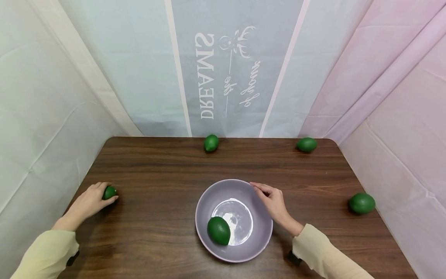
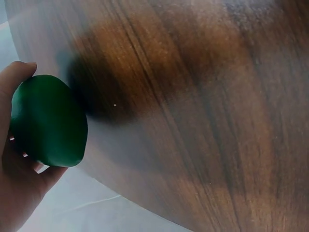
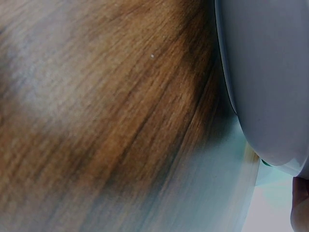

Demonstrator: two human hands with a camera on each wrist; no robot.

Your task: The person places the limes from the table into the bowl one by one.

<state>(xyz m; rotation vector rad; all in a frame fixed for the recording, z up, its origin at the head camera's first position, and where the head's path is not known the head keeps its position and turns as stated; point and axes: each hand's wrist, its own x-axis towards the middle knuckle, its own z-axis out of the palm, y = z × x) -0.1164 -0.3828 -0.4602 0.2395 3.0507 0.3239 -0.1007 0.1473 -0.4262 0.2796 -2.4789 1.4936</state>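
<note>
At the left of the table, my left hand [image 1: 91,199] grips a green lime [image 1: 109,192]. In the left wrist view its fingers and thumb curl round that lime [image 2: 50,121] from behind, with a shadow on the wood beside it. My right hand [image 1: 275,201] pinches the far right rim of a round grey-purple bowl [image 1: 205,197]. Another lime [image 1: 218,231] lies inside this bowl, near its left front wall. The right wrist view shows the bowl's outer side [image 3: 270,72] and only a fingertip [image 3: 300,208] at its rim.
Two limes lie along the table's back edge, one lime [image 1: 211,143] near the middle and one lime [image 1: 307,144] at the right. A further lime [image 1: 362,203] sits by the right edge. Pale cloth walls [image 1: 146,69] enclose the dark wooden table [image 1: 156,228].
</note>
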